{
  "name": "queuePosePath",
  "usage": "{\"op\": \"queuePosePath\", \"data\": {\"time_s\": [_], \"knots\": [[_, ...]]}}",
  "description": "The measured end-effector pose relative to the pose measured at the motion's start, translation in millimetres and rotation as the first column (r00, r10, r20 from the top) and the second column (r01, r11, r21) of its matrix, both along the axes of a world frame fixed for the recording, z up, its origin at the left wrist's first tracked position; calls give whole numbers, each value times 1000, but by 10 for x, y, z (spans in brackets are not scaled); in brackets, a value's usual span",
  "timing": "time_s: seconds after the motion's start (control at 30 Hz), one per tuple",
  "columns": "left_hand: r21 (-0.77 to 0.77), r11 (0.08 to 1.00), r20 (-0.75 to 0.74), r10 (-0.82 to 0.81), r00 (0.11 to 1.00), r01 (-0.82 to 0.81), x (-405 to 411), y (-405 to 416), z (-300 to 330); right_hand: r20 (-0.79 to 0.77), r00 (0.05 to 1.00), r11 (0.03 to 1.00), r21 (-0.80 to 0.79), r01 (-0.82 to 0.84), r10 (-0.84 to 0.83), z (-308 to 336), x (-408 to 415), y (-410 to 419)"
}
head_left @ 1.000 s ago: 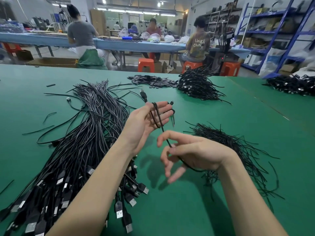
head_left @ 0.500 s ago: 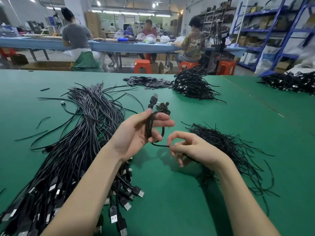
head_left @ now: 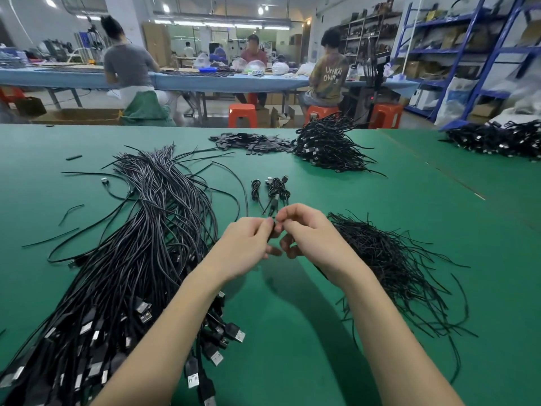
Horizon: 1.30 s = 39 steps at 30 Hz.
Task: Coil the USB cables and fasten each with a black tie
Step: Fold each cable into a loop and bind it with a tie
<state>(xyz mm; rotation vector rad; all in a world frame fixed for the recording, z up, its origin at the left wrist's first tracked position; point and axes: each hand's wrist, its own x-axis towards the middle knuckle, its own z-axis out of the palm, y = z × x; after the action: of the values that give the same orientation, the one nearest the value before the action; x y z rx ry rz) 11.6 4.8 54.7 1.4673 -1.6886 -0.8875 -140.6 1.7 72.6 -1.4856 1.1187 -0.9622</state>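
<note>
Pinching a coiled cable (head_left: 275,190) together, left hand (head_left: 248,247), right hand (head_left: 310,238) grip, background shirt (head_left: 329,74) reading "UNKNOWN"

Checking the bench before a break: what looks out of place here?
Little. A few loose cables lie apart from the main bundle on the left, and one small black piece sits alone far left. Both hands, left and right, pinch something small between them.

Both hands met over the green table (head_left: 292,332), left hand (head_left: 246,247) and right hand (head_left: 310,238) pinching a small black tie (head_left: 272,227) between fingertips, big cable pile (head_left: 131,244) on the left.
</note>
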Motion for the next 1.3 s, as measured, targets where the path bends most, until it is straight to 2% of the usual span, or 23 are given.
{"op": "queuePosePath", "data": {"time_s": [0.07, 0.17, 0.27, 0.33, 0.47, 0.6, 0.67, 0.77, 0.9, 1.0, 1.07, 1.13, 1.3], "knots": [[-69, 992, -48, 105, 993, -108, 0, -12, -27, 89, 994, 997, 38, -60, 56, 0, 56, 36], [48, 980, -363, 197, 911, -192, -14, -40, -30, 171, 975, 983, 93, -161, 144, -8, 80, 75], [191, 978, -628, 189, 755, -86, -38, -56, 3, 144, 975, 977, 101, -185, 170, -25, 67, 82], [230, 973, -747, 187, 638, -16, -61, -52, 27, 83, 985, 981, 107, -159, 151, -36, 44, 71], [283, 959, -870, 268, 413, -26, -87, -61, 62, -113, 982, 986, 82, -143, 152, -71, -1, 58], [268, 963, -907, 262, 329, -29, -64, -55, 64, -106, 973, 975, 112, -194, 206, -92, -57, 64], [237, 971, -917, 226, 329, -7, -55, -46, 64, -56, 980, 977, 104, -186, 193, -93, -84, 54], [197, 980, -910, 180, 373, 8, -82, -34, 78, 12, 990, 986, 90, -143, 142, -100, -87, 37], [151, 988, -890, 127, 439, 19, -127, -15, 66, 74, 984, 969, 176, -173, 162, -130, -96, 25], [139, 982, -915, 79, 396, 125, -94, -7, 80, 82, 993, 972, 210, -103, 88, -130, -150, -16], [146, 963, -924, 51, 378, 226, -52, 8, 91, 127, 992, 985, 168, -26, 4, -108, -183, -40], [162, 947, -909, 34, 416, 278, -40, 20, 86, 143, 990, 996, 94, 0, -14, -80, -202, -44], [156, 970, -856, 37, 515, 189, -167, 30, 48, 61, 989, 986, -92, 139, -133, -84, -175, -57]]}}
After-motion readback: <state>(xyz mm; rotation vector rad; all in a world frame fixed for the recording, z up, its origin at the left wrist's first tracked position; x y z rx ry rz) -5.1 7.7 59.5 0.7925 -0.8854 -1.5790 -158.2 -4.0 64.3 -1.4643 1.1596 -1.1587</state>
